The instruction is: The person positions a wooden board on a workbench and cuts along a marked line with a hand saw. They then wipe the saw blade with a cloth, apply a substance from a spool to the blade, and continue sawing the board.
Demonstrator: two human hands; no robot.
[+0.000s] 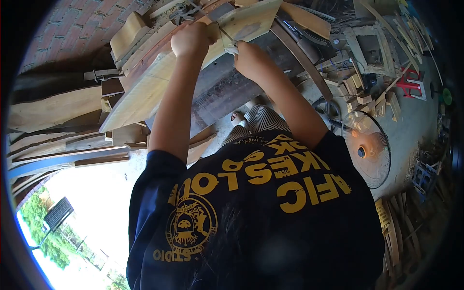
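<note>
A long pale wooden board (140, 92) lies slantwise before me on a dark work surface (217, 87). My left hand (191, 39) is closed in a fist at the board, next to a small brownish block (212, 33); what its fingers hold is hidden. To its right, at the board's near edge, my right hand (247, 58) is closed, with a small whitish piece (232, 50) at its fingertips. A thin dark strip (224, 33) runs across the board between both hands; whether either hand grips it, I cannot tell.
Stacked planks (63, 111) fill the left side below a brick wall (72, 29). A standing fan (362, 150) is at the right, near scattered wood offcuts (357, 92) and a red stool (411, 84). A curved wooden piece (304, 58) lies beyond my right hand.
</note>
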